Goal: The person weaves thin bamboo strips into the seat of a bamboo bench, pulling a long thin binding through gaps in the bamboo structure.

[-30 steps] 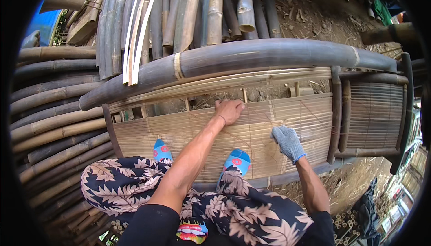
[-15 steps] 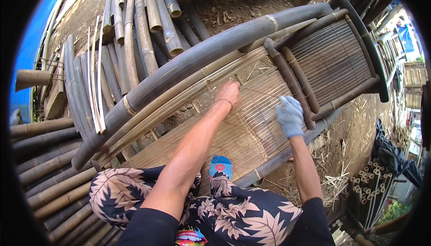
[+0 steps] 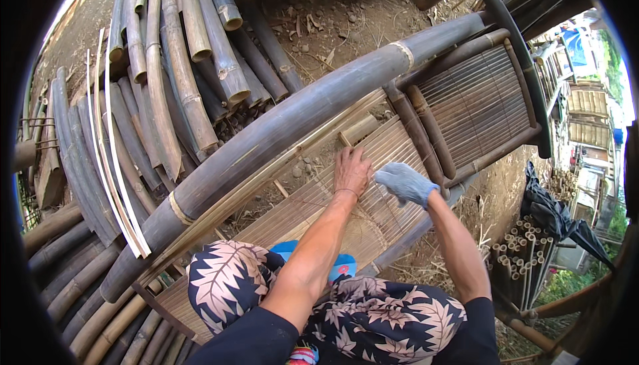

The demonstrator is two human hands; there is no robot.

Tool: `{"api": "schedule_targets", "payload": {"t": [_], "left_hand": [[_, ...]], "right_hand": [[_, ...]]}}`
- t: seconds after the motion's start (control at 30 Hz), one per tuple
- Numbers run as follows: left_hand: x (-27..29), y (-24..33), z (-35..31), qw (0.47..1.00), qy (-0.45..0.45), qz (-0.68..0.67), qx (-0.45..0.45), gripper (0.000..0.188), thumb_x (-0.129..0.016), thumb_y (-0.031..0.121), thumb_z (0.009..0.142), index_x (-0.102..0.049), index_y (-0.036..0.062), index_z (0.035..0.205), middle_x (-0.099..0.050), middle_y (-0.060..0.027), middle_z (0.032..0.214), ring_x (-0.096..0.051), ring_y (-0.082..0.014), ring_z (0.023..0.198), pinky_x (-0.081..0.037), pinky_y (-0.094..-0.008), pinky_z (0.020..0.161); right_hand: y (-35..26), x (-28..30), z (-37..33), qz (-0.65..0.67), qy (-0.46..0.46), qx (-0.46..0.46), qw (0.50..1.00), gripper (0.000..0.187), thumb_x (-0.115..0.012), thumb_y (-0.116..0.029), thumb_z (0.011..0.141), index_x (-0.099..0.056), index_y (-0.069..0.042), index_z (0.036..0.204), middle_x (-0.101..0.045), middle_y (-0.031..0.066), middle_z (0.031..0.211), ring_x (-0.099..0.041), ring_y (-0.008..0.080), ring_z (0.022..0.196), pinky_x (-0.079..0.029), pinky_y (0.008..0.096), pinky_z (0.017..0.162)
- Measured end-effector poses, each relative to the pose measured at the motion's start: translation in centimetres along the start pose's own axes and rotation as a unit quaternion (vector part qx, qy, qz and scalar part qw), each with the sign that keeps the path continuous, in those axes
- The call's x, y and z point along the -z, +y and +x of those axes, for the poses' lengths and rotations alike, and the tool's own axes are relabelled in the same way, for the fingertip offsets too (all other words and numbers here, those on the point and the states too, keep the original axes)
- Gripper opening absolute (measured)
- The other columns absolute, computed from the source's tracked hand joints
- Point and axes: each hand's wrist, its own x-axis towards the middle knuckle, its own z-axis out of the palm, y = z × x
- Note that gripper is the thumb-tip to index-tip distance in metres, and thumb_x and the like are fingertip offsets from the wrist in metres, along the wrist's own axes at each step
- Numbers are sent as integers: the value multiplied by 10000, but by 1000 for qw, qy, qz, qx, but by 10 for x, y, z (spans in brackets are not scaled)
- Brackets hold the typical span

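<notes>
My bare left hand (image 3: 351, 171) lies flat, fingers spread, on a panel of thin bamboo slats (image 3: 313, 208) set in a bamboo frame on the ground. My right hand (image 3: 405, 183), in a grey-blue work glove, rests on the slats just to the right of it, fingers curled toward the left hand; whether it pinches a slat I cannot tell. A thick dark bamboo pole (image 3: 286, 125) runs diagonally along the panel's far edge. A short cut bamboo piece (image 3: 359, 129) lies just beyond my left fingertips.
Stacked bamboo poles (image 3: 173, 65) fill the upper left, with pale split strips (image 3: 106, 152) lying across them. A second slatted section (image 3: 476, 102) continues to the right. A bundle of short bamboo tubes (image 3: 526, 258) and black sheeting (image 3: 552, 212) lie right. My knees in leaf-patterned trousers (image 3: 359, 312) are below.
My hands have come closer together on the slats; the gloved right hand has moved left toward the bare left hand. The view has tilted further as my head turned.
</notes>
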Motion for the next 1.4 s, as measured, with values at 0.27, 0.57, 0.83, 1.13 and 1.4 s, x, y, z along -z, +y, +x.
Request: {"api": "schedule_targets", "payload": {"t": [0.27, 0.57, 0.83, 1.13, 1.4], "left_hand": [[52, -27, 44, 872, -109, -78, 470, 302, -510, 271, 960, -682, 56, 1085, -692, -195, 1059, -669, -389, 949, -513, -474, 884], [27, -74, 37, 889, -166, -102, 414, 354, -487, 127, 894, -611, -32, 1185, -629, -286, 1201, -595, -418, 1159, -457, -487, 996], [19, -46, 48, 862, -61, -104, 492, 318, -589, 219, 878, -690, -51, 1012, -670, -283, 1030, -648, -413, 988, -500, -436, 871], [67, 11, 51, 824, -112, -395, 391, 258, -672, 281, 923, -746, 43, 991, -726, 0, 912, -588, -87, 795, -487, -284, 735], [29, -34, 27, 928, 38, -30, 369, 348, -561, 311, 948, -691, 10, 1067, -722, -135, 972, -656, -267, 790, -516, -380, 738]], "right_hand": [[52, 154, -126, 167, 551, -98, 812, 176, -681, -203, 928, -712, -31, 907, -654, 39, 817, -613, 132, 719, -528, 283, 664], [5, 37, 160, -372, 251, 139, 883, 180, -560, -168, 826, -726, -98, 809, -706, 152, 847, -679, 324, 803, -509, 439, 747], [40, 48, 186, -108, 52, 292, 949, 341, -550, -241, 864, -688, -34, 1097, -666, 224, 1127, -621, 374, 1067, -457, 455, 974], [58, 26, 63, 244, 206, 274, 907, 268, -733, -251, 830, -710, -75, 1031, -685, 113, 1002, -622, 276, 1038, -470, 393, 919], [258, 98, -109, 638, 497, 148, 569, 98, -616, -75, 915, -615, -59, 1011, -571, 51, 821, -517, 120, 630, -448, 222, 594]]}}
